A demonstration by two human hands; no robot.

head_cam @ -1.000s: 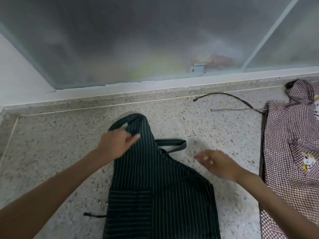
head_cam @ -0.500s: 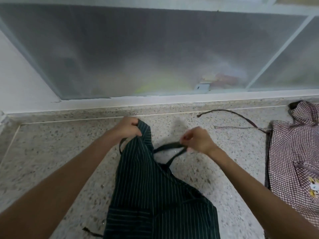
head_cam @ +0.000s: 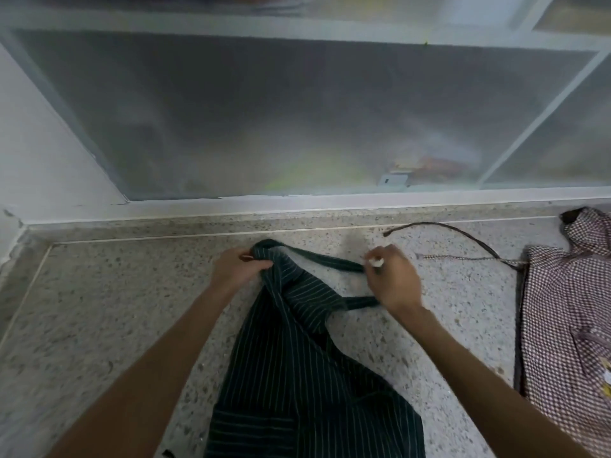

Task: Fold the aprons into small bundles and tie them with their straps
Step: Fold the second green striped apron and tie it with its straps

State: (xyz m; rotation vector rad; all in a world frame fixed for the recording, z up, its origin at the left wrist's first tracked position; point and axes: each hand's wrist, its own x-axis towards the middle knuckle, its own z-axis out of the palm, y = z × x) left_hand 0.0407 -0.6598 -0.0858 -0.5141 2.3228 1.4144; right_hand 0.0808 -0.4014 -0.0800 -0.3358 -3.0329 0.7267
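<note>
On the speckled stone table [head_cam: 99, 325], at 6 o'clock: dark striped apron [head_cam: 297, 375], spread flat toward the near edge, bunched and lifted at its top. Left hand [head_cam: 239, 271], at about 11 o'clock from the apron's middle, fingers curled tight round the gathered top corner. Right hand [head_cam: 391, 280], at 1 o'clock, fingers curled, pinching the dark neck strap [head_cam: 330, 263], pulled taut between both hands. Loop's lower run passing under the right wrist back to the cloth. At 3 o'clock, well apart: checked apron [head_cam: 568, 319], lying flat, touched by neither hand, its thin straps [head_cam: 463, 239] trailing toward 12 o'clock. At 12 o'clock, beyond the table's far edge: frosted glass panels [head_cam: 297, 110] in a pale frame.
</note>
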